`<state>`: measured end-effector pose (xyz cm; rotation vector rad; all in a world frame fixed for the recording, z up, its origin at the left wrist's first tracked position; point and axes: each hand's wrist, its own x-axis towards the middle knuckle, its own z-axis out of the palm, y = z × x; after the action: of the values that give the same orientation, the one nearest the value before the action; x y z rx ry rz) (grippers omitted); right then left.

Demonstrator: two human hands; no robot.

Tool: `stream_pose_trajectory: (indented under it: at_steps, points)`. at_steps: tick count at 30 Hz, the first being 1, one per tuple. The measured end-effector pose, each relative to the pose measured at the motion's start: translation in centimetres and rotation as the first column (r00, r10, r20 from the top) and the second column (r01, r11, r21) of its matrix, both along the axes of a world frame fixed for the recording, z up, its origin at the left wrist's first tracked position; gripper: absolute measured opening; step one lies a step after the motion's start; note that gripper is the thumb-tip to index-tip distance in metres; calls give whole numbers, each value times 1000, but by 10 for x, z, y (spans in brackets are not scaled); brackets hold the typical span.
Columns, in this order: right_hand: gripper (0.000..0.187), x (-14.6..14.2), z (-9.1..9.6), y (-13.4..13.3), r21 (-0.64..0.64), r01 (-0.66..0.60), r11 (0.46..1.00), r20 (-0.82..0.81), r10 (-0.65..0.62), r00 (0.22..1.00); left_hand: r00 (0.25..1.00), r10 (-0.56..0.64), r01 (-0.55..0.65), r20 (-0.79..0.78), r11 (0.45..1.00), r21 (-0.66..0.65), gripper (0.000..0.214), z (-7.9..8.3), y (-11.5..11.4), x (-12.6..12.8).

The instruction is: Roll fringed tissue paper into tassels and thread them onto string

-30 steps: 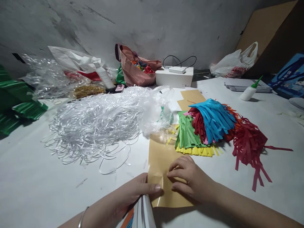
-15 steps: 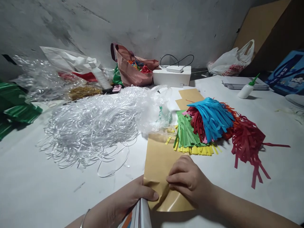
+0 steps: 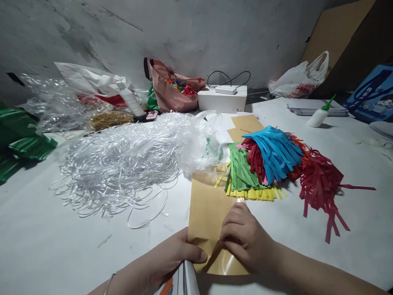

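Observation:
A smooth, slightly glossy brown paper sheet (image 3: 208,200) lies in front of me, creased near its lower end. My left hand (image 3: 184,252) grips its lower left edge, thumb on top and the other fingers hidden underneath. Beneath that hand, a bundle of white folded paper (image 3: 188,278) with orange and blue showing sticks out towards me. My right hand (image 3: 245,233) is closed at the sheet's right side, fingers curled and pinching the paper; its fingertips are partly hidden. A small whitish strip (image 3: 241,200) shows just above its knuckles.
Beyond the sheet lie colourful paper tassels (image 3: 276,155) and a dark red tassel (image 3: 321,180). Left is a big heap of white cord (image 3: 123,168) beside a clear plastic bag (image 3: 199,143). Farther back are a pink bag (image 3: 172,92), white box (image 3: 222,100) and glue bottle (image 3: 319,116).
My right hand has shifted slightly right and down along the sheet, and the whitish strip now shows above it. The left hand keeps its grip; the view has shifted slightly.

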<state>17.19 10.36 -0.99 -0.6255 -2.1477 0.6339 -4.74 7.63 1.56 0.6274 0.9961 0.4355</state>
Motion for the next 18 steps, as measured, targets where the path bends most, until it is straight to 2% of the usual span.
stream_pose_trajectory:
  at_steps: [5, 10, 12, 15, 18]
  points:
    - [10, 5, -3, -3, 49, -44, 998, 36, 43, 998, 1000, 18, -18, 17, 1000, 12, 47, -3, -5, -4]
    - [8, 11, 2, -4, 51, -150, 987, -25, 152, 988, 992, 49, -51, -118, 999, -16, 34, 3, -13, -12]
    - [9, 14, 8, -5, -2, -212, 977, -83, 211, 974, 985, 52, -48, -163, 998, 31, 34, 4, -16, -17]
    - [9, 24, 20, -8, -166, -243, 956, -185, 212, 960, 953, 105, -43, -283, 975, 217, 51, 7, -21, -33]
    - [8, 35, 30, -11, -381, -204, 902, -227, 122, 966, 813, 264, -52, -519, 921, 386, 60, 21, -33, -57]
